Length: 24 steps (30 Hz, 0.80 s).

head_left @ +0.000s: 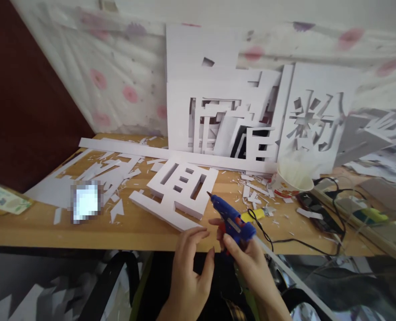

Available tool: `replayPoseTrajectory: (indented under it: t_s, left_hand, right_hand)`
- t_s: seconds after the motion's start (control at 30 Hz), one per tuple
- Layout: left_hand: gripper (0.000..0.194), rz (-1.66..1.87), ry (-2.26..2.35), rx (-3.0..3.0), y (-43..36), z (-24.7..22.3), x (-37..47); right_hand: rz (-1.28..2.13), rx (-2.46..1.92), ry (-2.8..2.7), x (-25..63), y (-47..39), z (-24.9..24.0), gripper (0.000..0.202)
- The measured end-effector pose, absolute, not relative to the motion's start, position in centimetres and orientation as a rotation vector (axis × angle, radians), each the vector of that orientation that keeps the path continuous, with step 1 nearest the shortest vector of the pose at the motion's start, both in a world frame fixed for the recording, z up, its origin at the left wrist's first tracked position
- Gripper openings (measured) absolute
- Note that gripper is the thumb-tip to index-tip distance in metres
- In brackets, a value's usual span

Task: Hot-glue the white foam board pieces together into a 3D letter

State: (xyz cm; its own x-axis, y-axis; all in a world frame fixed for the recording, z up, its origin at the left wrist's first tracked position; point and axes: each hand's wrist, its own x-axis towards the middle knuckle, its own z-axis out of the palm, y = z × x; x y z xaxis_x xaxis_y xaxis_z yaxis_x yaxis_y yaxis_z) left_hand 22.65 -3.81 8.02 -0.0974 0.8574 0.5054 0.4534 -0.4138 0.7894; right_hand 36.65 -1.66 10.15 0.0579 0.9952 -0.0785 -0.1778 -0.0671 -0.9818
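My right hand (247,258) is wrapped round the handle of a blue hot glue gun (233,220). The gun's dark nozzle points up and left, close to the right side of a thick white foam-board character (187,197) with cut-out slots. My left hand (193,267) is open, thumb apart from the fingers. Its fingertips are by the near end of a white foam-board strip (161,213) along the character's front side; whether they touch it I cannot tell. A long white glue stick or strip (294,278) stretches down and right behind the gun.
A long white strip (124,147) lies across the back, before leaning cut-out boards (181,58). Right of the character are paper scraps (251,189), a yellow-handled tool (254,216), a paper bowl (289,185), black cables (304,243) and a power strip (378,232). A bright blurred screen (86,203) lies left.
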Motion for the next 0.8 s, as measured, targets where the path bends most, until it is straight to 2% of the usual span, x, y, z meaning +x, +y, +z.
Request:
replayPoseTrajectory:
  t_s: [0.1, 0.27, 0.37, 0.5, 0.67, 0.8]
  left_hand:
    - [0.029, 1.429, 1.521, 2.099, -2.9, 6.7, 20.9]
    - [0.048, 1.177, 1.617, 2.360, -1.3, 4.1, 19.3]
    - [0.035, 1.242, 1.499, 2.389, 0.2, 4.4, 17.8]
    - [0.018, 1.290, 1.396, 2.421, 4.3, 7.4, 13.7]
    - [0.012, 0.792, 1.327, 2.360, 10.1, 10.1, 10.9]
    - [0.032, 0.325, 1.255, 2.347, 12.7, 10.9, 11.7]
  right_hand:
    - [1.346, -1.092, -0.809, 37.6, -1.3, 9.6, 0.039]
    - [1.290, -0.995, -0.585, 39.3, -0.9, 8.3, 0.050]
    - [1.270, -0.961, -0.527, 40.1, -1.0, 7.9, 0.053]
    - [1.268, -0.961, -0.574, 40.7, -1.2, 7.9, 0.055]
    - [1.191, -0.916, -0.640, 40.7, -1.1, 8.0, 0.051]
    - [1.202, -0.893, -0.663, 40.5, -2.1, 8.1, 0.049]
